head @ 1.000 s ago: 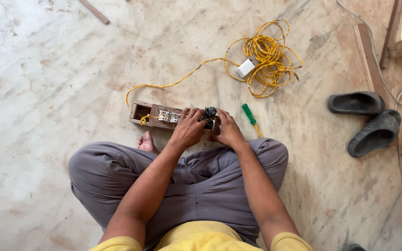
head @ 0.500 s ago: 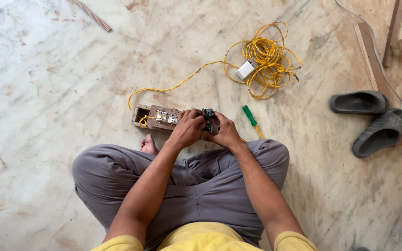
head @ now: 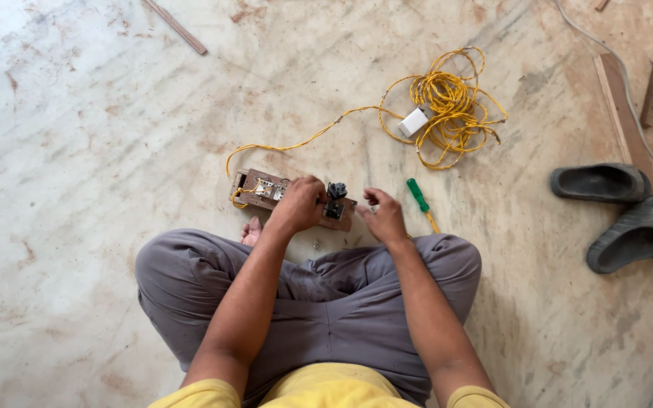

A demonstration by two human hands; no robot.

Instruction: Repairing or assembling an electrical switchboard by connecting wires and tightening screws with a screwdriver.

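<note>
Rectangular wooden switch box (head: 255, 189) on mottled concrete floor (head: 100, 136); left hand (head: 296, 205) fingers curled, gripping it beside black socket (head: 335, 200). Right hand (head: 384, 217), earlier on box, now apart, fingers loosely bent

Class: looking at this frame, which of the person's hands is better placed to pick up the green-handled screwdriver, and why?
Probably the right hand: it hovers free, beside the green-handled screwdriver on the floor. The left hand rests on the brown wooden switch board, steadying it.

Concrete floor (head: 100, 151), wooden board (head: 290, 198), cable (head: 451, 106), slippers (head: 617, 208)
</note>
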